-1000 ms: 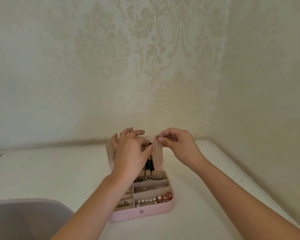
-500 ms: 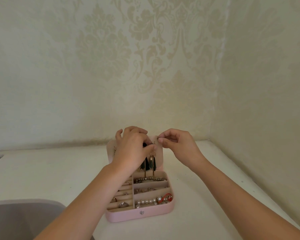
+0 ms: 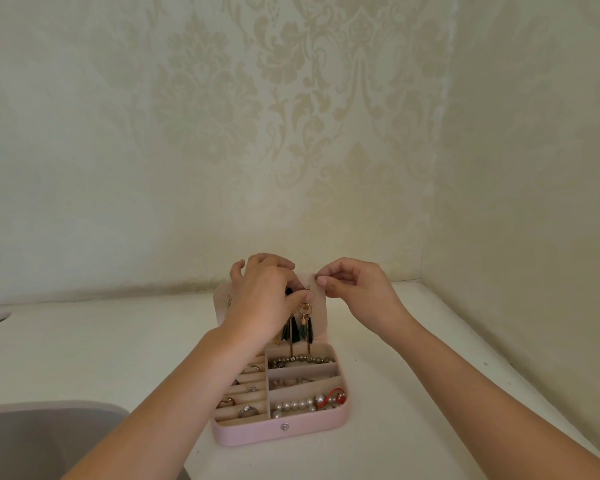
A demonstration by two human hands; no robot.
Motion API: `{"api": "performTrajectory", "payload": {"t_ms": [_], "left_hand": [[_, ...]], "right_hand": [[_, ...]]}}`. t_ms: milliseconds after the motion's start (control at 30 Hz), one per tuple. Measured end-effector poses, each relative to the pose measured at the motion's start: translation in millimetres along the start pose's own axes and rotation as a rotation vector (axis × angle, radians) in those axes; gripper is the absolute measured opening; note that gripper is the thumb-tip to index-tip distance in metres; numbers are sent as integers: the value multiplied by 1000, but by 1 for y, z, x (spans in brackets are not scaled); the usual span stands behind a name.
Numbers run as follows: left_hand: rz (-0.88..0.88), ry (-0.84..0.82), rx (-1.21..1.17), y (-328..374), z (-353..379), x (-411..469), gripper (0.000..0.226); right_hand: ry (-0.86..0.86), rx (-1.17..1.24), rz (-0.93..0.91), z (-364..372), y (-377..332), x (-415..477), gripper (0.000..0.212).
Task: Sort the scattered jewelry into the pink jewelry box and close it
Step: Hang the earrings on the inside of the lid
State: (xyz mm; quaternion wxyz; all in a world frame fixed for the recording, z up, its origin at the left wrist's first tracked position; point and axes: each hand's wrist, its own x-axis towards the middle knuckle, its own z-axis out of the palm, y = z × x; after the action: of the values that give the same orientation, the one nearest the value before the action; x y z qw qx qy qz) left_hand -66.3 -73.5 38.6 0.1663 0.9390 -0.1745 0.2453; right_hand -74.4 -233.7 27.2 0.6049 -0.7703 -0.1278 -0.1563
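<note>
While a grey object [image 3: 32,441] is showing at the near left, the box [image 3: 281,434] is sitting open on the table [image 3: 84,358], snap side toward the person. Rings [image 3: 248,410] are lying in its left slots. Pearls [image 3: 293,406] are filling the nearest right compartment with a red piece [image 3: 336,398] at their right end, and a bead bracelet [image 3: 302,359] is lying in the farthest one. Behind them the lid [image 3: 321,306] is standing upright. Left hand [image 3: 264,299] is reaching over the left slots, fingers curled, thumb and fingertips pinching the top of the earrings [image 3: 297,329], which are hanging against the lid, tassels dangling. Right hand [image 3: 357,292] is curled narrow, thumb and forefinger pinching the lid's top right corner. Patterned wall [image 3: 291,133] is showing behind.
</note>
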Motion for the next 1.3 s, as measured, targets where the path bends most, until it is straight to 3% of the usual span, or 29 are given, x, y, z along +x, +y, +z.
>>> {"api": "performTrajectory", "payload": {"t_ms": [367, 500, 567, 667, 900, 1067, 1300], "left_hand": [[49, -15, 60, 4, -3, 14, 28], [49, 37, -83, -4, -5, 14, 32], [63, -12, -166, -5, -8, 12, 37], [91, -87, -289, 0, -18, 6, 27], [68, -310, -505, -8, -32, -1, 24], [48, -349, -517, -14, -34, -3, 24], [39, -368, -513, -15, -32, -2, 24]], "right_hand": [[-14, 20, 24, -2, -3, -2, 11], [-17, 61, 45, -4, -4, -2, 6], [-20, 100, 68, -5, -6, -2, 6], [-66, 179, 155, -11, -10, -2, 6], [-365, 283, 343, -20, -10, -4, 15], [-464, 295, 305, -18, -5, -5, 15], [-448, 270, 260, -16, -3, -5, 17]]}}
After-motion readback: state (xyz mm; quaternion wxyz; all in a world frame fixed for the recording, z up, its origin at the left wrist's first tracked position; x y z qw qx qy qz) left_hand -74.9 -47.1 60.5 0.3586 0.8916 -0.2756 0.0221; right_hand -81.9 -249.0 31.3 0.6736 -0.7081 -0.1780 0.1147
